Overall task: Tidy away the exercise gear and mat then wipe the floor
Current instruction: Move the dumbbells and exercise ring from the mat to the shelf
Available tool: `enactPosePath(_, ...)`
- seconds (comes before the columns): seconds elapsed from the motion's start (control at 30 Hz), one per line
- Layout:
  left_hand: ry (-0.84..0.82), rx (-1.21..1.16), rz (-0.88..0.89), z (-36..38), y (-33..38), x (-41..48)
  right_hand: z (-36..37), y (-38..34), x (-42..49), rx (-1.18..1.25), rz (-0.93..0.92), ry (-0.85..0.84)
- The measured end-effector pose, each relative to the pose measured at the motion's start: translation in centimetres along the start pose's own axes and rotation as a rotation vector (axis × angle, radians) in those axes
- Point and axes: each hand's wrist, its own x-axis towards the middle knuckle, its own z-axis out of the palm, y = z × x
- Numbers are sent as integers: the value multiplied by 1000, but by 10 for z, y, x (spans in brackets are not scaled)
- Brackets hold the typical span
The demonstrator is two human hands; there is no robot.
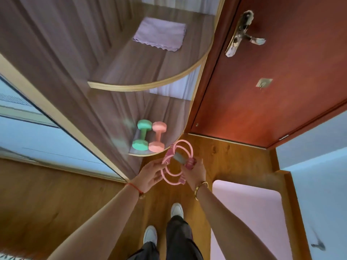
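A coiled pink skipping rope [177, 162] with pink handles hangs between both hands, just in front of the lower shelf's rounded edge. My left hand [150, 175] pinches the loops on the left side. My right hand [194, 172] grips the handles and loops on the right. A green dumbbell [142, 135] and a pink dumbbell [157, 136] lie side by side on the lower shelf [169, 117]. A lilac cloth [159, 34] lies flat on the upper shelf [142, 72]. A pink exercise mat [247, 218] is spread on the wooden floor at the right.
The rounded corner shelves stand against a red-brown door [262, 91] with a metal handle [242, 32]. A mirrored or glass panel [37, 132] runs along the left. My feet in white shoes [176, 210] stand on the wooden floor beside the mat.
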Motion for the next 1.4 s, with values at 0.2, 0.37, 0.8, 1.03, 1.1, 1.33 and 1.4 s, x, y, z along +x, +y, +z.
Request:
enactPosePath(0.2,76,-122,59,-6,40,65,13,-47,88,-123,-89,-120)
enactPosePath(0.37,100,-64,140,-4,85,126,25,-80,168,-165,-162,-162)
enactPosePath(0.8,192,26,94,3,93,258,57,-65,307,-258,-208,-179)
enactPosePath(1.03,172,163,60,16,74,282,74,-22,347,-295,-126,-211)
enactPosePath(1.1,208,261,63,17,72,288,79,-14,354,-287,-101,-209)
enactPosePath(1.33,239,604,168,18,54,297,101,3,356,-319,-44,-199)
enactPosePath(1.4,230,662,185,19,47,295,103,5,348,-323,-29,-204)
